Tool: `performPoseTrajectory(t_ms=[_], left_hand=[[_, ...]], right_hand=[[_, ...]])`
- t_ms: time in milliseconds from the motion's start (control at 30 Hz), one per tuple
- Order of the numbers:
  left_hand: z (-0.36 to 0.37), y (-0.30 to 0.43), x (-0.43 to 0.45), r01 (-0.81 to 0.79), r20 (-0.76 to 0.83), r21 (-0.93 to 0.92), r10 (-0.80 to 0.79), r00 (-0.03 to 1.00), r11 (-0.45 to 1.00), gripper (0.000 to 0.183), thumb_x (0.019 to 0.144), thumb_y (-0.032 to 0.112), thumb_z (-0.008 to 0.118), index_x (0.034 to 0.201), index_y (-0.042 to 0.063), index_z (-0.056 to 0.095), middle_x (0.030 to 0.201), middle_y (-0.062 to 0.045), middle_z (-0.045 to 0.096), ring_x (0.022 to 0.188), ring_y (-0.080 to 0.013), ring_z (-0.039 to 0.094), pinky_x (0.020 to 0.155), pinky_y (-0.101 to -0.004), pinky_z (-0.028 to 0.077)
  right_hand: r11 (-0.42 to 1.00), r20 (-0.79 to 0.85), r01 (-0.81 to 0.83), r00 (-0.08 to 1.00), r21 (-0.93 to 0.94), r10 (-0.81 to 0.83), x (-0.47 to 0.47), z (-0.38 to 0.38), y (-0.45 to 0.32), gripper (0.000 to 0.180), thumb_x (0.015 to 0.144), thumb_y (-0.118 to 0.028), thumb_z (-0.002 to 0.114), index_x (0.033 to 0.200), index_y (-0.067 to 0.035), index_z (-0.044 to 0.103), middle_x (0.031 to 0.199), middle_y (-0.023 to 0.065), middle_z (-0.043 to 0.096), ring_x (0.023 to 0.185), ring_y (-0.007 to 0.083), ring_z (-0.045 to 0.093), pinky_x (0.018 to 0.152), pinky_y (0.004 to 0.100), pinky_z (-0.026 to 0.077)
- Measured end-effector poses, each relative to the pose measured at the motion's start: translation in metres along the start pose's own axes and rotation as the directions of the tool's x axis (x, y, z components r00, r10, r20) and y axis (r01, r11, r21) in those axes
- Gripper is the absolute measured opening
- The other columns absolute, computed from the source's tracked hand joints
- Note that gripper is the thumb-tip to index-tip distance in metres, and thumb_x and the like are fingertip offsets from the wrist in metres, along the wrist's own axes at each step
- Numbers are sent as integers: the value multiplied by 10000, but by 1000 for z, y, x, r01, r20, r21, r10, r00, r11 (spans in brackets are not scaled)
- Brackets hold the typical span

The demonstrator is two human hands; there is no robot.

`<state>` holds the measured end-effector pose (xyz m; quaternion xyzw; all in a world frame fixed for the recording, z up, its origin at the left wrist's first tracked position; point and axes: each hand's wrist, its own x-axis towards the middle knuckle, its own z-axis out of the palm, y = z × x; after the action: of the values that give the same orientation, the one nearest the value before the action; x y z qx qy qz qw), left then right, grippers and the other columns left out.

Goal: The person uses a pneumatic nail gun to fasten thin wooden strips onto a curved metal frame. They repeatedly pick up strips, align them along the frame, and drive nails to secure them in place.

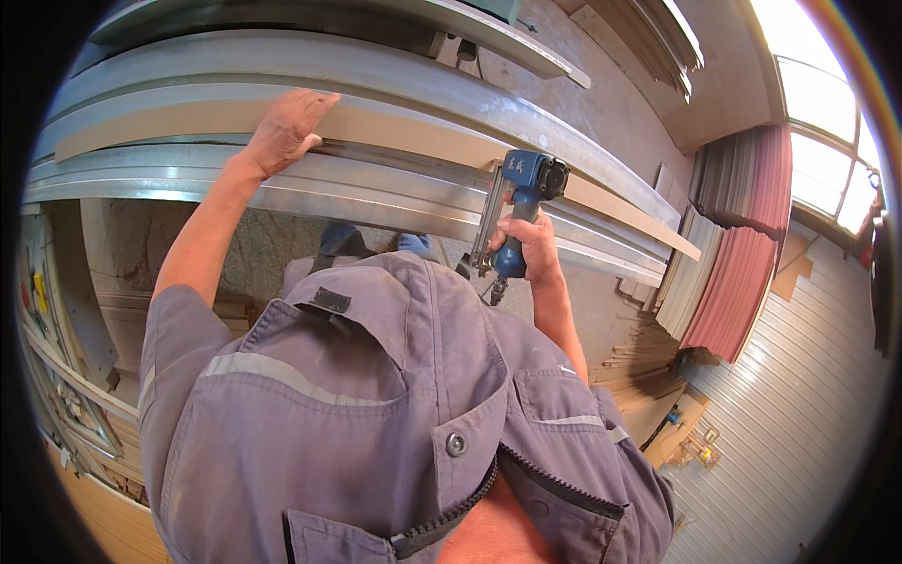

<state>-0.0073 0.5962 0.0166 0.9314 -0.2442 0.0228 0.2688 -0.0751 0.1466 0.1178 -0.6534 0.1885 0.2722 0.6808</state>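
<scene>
My right hand [530, 243] is wrapped around the grip of a blue pneumatic nailer [530, 173], whose hose fitting points back towards my body. The nailer's nose is over a long, narrow tan board strip [409, 134] that lies across long metal rails. My left hand [289, 134] lies over the same strip further left, fingers pointing away from me and thumb at its near edge. Whether its fingers grip the strip or only press on it cannot be told.
Long metal rails [394, 201] run from left to right before me. Stacked grey and red panels [733, 289] stand at the right, beside thin wood strips on the floor. A shelf with tools [42, 292] is at the far left. Another long board lies beyond the rails.
</scene>
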Motion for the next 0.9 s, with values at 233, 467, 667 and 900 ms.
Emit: performPoseTrajectory(t_ms=[233, 467, 667, 900], left_hand=[[14, 13, 6, 14, 23, 14, -15, 1000, 1000, 793, 775, 42, 832, 1497, 71, 503, 1424, -136, 597, 1337, -349, 543, 1169, -443, 441], [-33, -43, -39, 136, 2, 166, -138, 990, 977, 773, 784, 1, 806, 1491, 74, 505, 1433, -141, 583, 1338, -355, 542, 1164, -453, 441], [-35, -38, -38, 111, -13, 126, -110, 994, 986, 805, 735, -34, 811, 1478, 77, 520, 1394, -145, 600, 1317, -365, 544, 1147, -460, 442], [-24, -21, -22, 61, -16, 115, -59, 998, 992, 822, 730, -13, 834, 1483, 76, 516, 1361, -121, 630, 1282, -342, 561, 1141, -441, 443]], right_hand=[[1000, -26, 14, 1000, 5, -14, 13, -3, -3, 476, 826, -44, 679, 1272, 55, 546, 685, 116, 645, 610, 239, 657, 656, 395, 579], [999, 11, -43, 999, 21, 43, -3, 5, 2, 522, 798, -43, 733, 1266, 47, 521, 689, 103, 653, 589, 231, 674, 620, 358, 551], [1000, 86, -11, 996, 8, 10, 9, 22, -15, 491, 805, -23, 714, 1251, 32, 515, 697, 101, 648, 593, 228, 671, 619, 360, 556], [999, 28, -26, 999, 21, 25, 15, 20, -12, 507, 800, -21, 712, 1263, 37, 514, 701, 109, 648, 603, 234, 676, 625, 363, 564]])
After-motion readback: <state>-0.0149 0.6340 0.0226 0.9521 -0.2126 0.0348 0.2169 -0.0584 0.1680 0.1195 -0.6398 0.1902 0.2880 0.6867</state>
